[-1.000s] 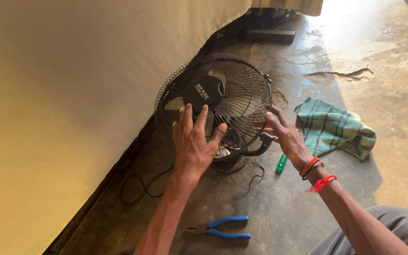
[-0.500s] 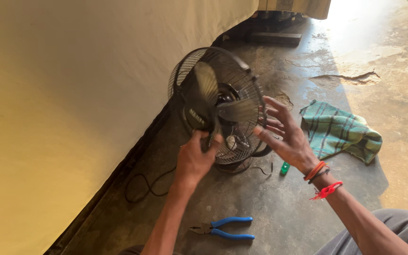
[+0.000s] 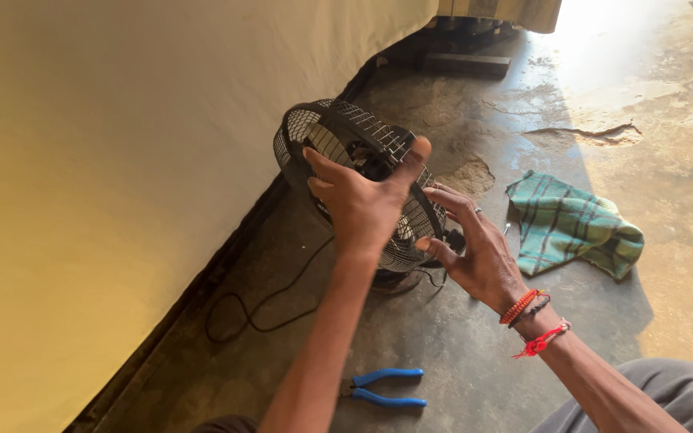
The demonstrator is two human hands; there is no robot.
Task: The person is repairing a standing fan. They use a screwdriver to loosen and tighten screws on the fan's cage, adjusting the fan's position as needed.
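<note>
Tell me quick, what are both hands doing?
Left hand: open, fingers spread against the black fan grille.
Right hand: open, touching the fan's side.

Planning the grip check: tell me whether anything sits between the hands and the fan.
Nothing visible does. The left hand lies spread on the fan grille, and the right hand touches its lower right edge.

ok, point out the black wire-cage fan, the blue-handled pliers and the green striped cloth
black wire-cage fan point(image 3: 338, 132): head view, upper part of the wire cage.
blue-handled pliers point(image 3: 387, 386): head view, between the two blue handles' grips.
green striped cloth point(image 3: 571, 224): head view, middle of the crumpled fabric.
</note>
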